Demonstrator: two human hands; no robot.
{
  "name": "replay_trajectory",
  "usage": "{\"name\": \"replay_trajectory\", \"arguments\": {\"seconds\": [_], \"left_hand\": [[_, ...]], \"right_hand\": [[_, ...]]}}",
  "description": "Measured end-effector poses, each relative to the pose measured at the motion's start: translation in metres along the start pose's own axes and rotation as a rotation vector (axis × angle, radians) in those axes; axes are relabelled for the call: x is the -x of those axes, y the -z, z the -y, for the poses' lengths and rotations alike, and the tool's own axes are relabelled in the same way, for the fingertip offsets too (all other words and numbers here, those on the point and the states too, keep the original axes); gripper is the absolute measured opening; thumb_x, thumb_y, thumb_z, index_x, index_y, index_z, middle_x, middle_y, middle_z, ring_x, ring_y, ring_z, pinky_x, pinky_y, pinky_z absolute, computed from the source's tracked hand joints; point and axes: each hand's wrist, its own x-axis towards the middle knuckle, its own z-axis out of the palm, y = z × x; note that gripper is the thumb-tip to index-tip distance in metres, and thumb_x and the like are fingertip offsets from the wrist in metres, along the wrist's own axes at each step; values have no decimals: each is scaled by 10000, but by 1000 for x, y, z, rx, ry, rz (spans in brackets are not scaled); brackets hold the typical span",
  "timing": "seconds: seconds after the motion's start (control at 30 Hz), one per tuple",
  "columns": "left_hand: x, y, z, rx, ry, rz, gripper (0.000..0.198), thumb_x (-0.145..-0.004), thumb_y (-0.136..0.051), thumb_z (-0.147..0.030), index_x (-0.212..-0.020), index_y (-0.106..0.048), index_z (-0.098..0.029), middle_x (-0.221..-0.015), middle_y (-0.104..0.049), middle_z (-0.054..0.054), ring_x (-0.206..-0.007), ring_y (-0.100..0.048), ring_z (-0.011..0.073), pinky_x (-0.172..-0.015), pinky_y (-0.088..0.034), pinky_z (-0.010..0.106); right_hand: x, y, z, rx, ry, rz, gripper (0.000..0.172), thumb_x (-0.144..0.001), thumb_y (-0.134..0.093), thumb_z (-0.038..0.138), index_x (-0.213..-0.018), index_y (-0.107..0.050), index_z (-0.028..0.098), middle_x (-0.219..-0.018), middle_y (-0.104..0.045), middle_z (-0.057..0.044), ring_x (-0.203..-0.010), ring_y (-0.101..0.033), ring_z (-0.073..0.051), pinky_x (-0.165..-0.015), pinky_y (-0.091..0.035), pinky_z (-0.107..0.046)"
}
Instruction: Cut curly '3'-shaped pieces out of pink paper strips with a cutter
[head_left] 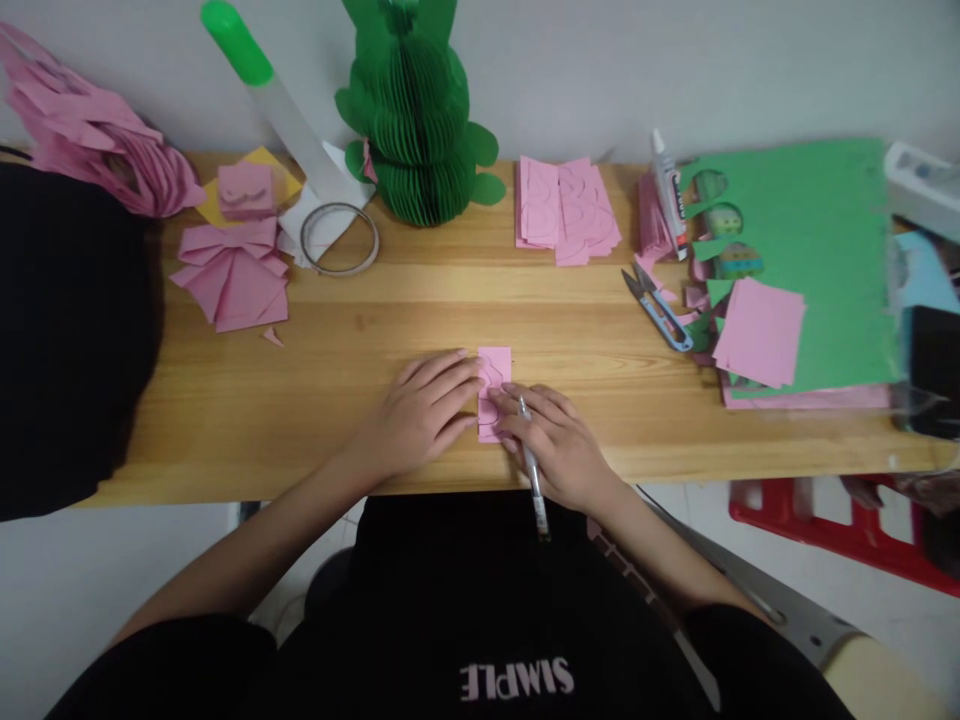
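A narrow pink paper (495,362) with dark curved lines drawn on it lies on the wooden table in front of me. My left hand (421,415) rests flat with its fingers stretched out, fingertips on the paper's left edge. A pen (534,482) with a pale barrel sits in my right hand (564,448), held between thumb and fingers and slanting back toward my body. Fingers of that hand also touch the right side of the paper. The pen's writing end is hard to make out.
Along the back are pink folded papers (234,270), a tape roll (304,240), a green honeycomb paper figure (420,130) and drawn pink sheets (566,205). To the right lie thread snips (656,308), a glue tube (667,195), pink squares (763,335) and green sheets (825,270).
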Motion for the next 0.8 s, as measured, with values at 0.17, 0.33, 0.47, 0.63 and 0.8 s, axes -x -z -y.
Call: {"name": "replay_trajectory", "arguments": {"seconds": [0.17, 0.33, 0.47, 0.63, 0.8], "left_hand": [[-1, 0, 0, -16, -3, -3, 321, -1017, -506, -304, -1259, -613, -123, -1369, -637, 148, -1338, -523, 304, -1071, -437, 482], [-1, 0, 0, -17, -16, -8, 372, -1011, -513, -365, -1256, -611, -102, -1344, -650, 160, -1328, -526, 318, -1060, -435, 476], [-1, 0, -2, -1, 14, 10, 430, -978, -558, -413, -1299, -600, -131, -1354, -646, 148, -1328, -526, 320, -1082, -417, 482], [-1, 0, -3, -1, 28, 2, 421, -953, -592, -396, -1282, -613, -134, -1342, -655, 142, -1321, -532, 324, -1080, -421, 481], [-1, 0, -3, 2, 28, 2, 414, -958, -580, -394, -1289, -608, -146, -1352, -647, 139, -1326, -526, 316, -1086, -420, 479]], "right_hand": [[-1, 0, 1, 28, -5, -14, 204, -992, -495, 201, -1168, -584, 253, -1325, -702, -77, -1297, -607, -230, -1041, -488, -464], [-2, 0, 1, 34, 15, -42, 192, -988, -509, 194, -1161, -577, 238, -1311, -708, -91, -1274, -625, -237, -1013, -507, -458], [-2, 0, 1, 27, 10, -40, 175, -989, -507, 193, -1141, -579, 239, -1308, -711, -82, -1286, -617, -238, -1023, -505, -460], [-2, 0, 1, 18, -1, -40, 161, -984, -516, 196, -1125, -585, 233, -1296, -716, -92, -1268, -631, -249, -1019, -516, -473], [-3, 0, 1, 14, -16, -38, 175, -986, -507, 205, -1133, -584, 262, -1278, -726, -73, -1261, -636, -240, -1024, -516, -471]]}}
